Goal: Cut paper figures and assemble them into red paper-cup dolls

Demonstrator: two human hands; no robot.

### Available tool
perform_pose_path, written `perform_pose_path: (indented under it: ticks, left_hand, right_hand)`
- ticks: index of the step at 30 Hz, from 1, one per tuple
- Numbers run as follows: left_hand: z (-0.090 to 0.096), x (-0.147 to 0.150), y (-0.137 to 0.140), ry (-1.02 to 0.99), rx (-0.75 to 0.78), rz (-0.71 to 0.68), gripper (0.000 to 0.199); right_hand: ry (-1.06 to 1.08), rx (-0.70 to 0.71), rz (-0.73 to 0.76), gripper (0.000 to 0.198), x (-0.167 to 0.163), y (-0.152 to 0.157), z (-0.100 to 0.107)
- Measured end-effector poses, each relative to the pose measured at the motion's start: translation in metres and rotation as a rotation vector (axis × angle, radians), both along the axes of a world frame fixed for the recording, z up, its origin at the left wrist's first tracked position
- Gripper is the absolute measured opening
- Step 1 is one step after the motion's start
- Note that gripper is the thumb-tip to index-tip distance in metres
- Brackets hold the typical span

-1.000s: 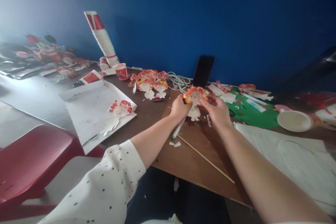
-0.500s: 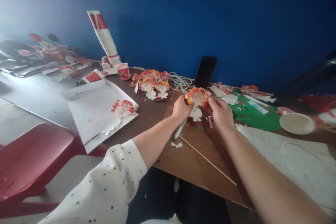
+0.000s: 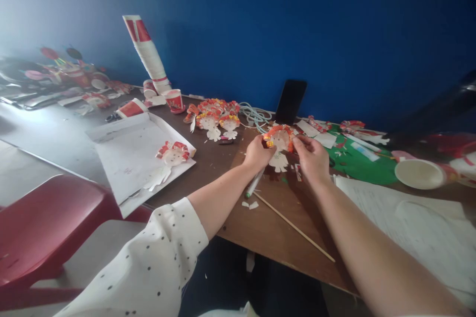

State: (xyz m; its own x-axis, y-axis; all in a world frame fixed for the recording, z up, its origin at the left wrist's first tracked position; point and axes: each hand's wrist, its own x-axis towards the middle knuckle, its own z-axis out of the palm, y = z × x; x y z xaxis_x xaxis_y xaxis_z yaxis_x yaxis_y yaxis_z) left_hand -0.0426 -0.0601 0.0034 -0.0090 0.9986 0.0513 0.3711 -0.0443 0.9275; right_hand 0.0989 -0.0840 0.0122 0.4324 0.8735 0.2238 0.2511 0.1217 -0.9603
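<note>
Between my hands is a paper doll (image 3: 281, 139) with curled red-orange paper hair and a white cut-out body, held just above the brown table (image 3: 267, 228). My left hand (image 3: 259, 153) pinches its left edge, and my right hand (image 3: 311, 157) has thumb and fingers on the right side of its hair. A marker (image 3: 254, 184) with a green end lies under my left wrist. Close by rest a thin wooden stick (image 3: 293, 225) and white paper scraps (image 3: 250, 205). Several finished-looking paper dolls (image 3: 213, 118) are grouped beyond my left hand.
A phone (image 3: 291, 101) leans on the blue wall. At left are a white box lid (image 3: 122, 158) with one doll, a tall stack of paper cups (image 3: 148, 57) and a red chair (image 3: 55, 223). Right: a green sheet (image 3: 375, 168), a paper cup (image 3: 420, 174) and papers (image 3: 401, 218).
Both hands keep hold of the paper doll. My right hand has shifted very slightly left along its hair; the rest looks the same.
</note>
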Motion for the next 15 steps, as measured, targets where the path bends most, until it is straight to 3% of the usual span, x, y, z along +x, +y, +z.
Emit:
perform_pose_path:
  ticks: [4, 8, 15]
  left_hand:
    - [0.002, 0.000, 0.000, 0.012, -0.013, 0.019, 0.035]
    - [0.001, 0.000, -0.001, -0.057, 0.010, -0.031, 0.038]
    - [-0.004, 0.002, 0.001, -0.074, 0.004, -0.082, 0.034]
  right_hand:
    - [0.058, -0.044, 0.101, 0.049, -0.004, -0.003, 0.003]
    - [-0.082, -0.100, 0.235, 0.046, -0.011, -0.007, 0.004]
    - [-0.087, -0.115, 0.122, 0.037, -0.008, -0.002, -0.013]
